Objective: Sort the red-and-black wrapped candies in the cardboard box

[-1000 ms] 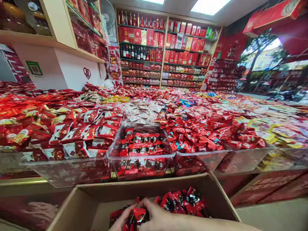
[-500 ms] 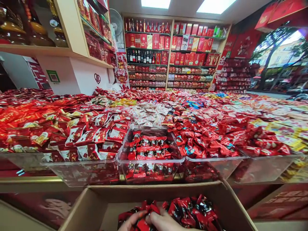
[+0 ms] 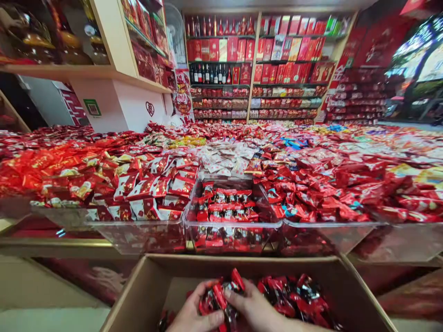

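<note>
Both my hands are cupped together over an open cardboard box [image 3: 242, 263]. Between them sits a bunch of red-and-black wrapped candies [image 3: 221, 295]. My left hand [image 3: 196, 310] curls round the bunch from the left, its thumb across the front. From the right, my right hand [image 3: 252, 304] closes on the same bunch, thumb on top. More of these wrapped candies [image 3: 294, 295] lie loose in the box, mostly to the right. Straight ahead, a clear plastic bin [image 3: 232, 225] holds rows of similar red-and-black candies, its back part lower than the neighbouring heaps.
Bins heaped with red-and-white packets [image 3: 145, 196] stand on the left and red wrapped candies [image 3: 321, 198] on the right. White packets [image 3: 224, 157] lie behind the middle bin. Shelves [image 3: 258, 60] of bottles and boxes line the back. A cabinet [image 3: 117, 37] overhangs at upper left.
My hands have risen out of the pile with a bunch of candies between them; the left hand shows more fully. The view has shifted, so the scene sits further right.
</note>
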A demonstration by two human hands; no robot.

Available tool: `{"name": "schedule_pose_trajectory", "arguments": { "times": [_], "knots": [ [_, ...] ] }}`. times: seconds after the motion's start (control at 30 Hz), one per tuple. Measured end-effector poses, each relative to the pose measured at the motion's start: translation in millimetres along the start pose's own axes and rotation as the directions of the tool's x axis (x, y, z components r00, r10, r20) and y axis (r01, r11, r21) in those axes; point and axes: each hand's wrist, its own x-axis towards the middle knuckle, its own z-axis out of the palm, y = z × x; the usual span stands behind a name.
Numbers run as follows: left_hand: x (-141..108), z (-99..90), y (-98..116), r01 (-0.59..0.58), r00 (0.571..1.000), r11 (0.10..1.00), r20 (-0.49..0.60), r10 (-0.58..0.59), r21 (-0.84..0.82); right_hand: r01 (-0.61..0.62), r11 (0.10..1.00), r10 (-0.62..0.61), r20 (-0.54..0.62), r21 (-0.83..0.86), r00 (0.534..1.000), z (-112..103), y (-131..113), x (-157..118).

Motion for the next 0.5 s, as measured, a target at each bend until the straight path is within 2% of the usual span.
{"name": "schedule_pose_trajectory", "arguments": {
  "times": [0.07, 0.2, 0.37, 0.5],
  "knots": [
    [-4.6, 6.0, 3.1, -0.018, 0.998, 0.993, -0.057, 0.024, 0.113, -0.08, 0.997, 0.08, -0.017, 0.024, 0.997, 2.6, -7.5, -7.4],
    [-6.8, 12.3, 11.4, -0.014, 0.997, 0.979, -0.069, 0.028, 0.203, -0.148, 0.988, 0.147, 0.021, 0.034, 0.989, 2.8, -17.3, -12.9],
    [-5.0, 14.4, 21.7, 0.02, 0.995, 0.964, -0.101, 0.007, 0.265, -0.089, 0.993, 0.088, 0.011, 0.082, 0.996, 1.6, -18.1, -10.4],
    [-5.3, 13.1, 24.4, 0.03, 0.995, 0.957, -0.099, -0.001, 0.29, -0.068, 0.994, 0.075, -0.073, 0.084, 0.995, -0.9, -14.6, -8.5]
  ]
}}
